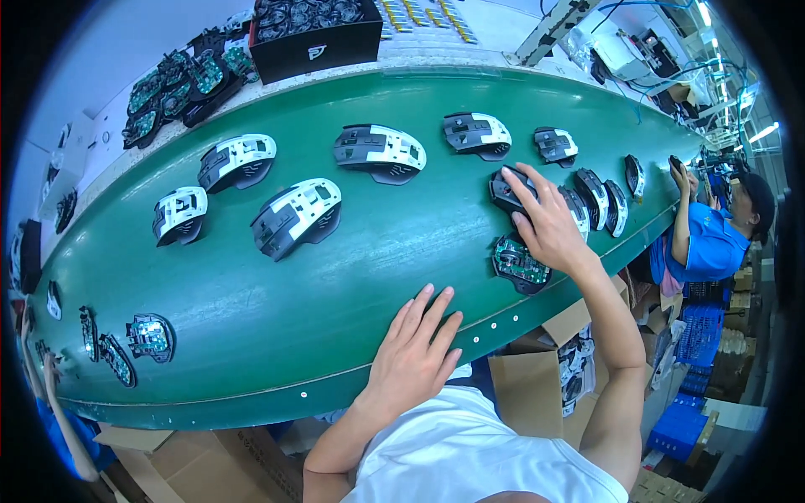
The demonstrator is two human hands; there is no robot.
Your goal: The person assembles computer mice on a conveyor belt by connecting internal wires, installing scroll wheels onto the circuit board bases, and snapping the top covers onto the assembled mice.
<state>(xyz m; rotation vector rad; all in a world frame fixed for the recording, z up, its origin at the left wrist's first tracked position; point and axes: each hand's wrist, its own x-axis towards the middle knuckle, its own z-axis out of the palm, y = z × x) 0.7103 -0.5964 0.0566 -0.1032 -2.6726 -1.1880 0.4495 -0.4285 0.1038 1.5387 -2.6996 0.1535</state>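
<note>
My left hand lies flat at the near edge of the green belt, its fingers stretched out and holding nothing. Over to the right, my right hand grips a dark computer mouse, fingers across its top and thumb at its near side; part of it is hidden beneath them. Just below that hand sits an opened mouse base with its green circuit board bare. Behind my right hand stand several black-and-white mice, among them one mouse beside a partly hidden one.
More mice, such as a grey-and-white one, are spread along the belt. Opened bases lie at left. A black box of parts stands on the far ledge. Cardboard boxes sit below the near edge. A co-worker is at far right.
</note>
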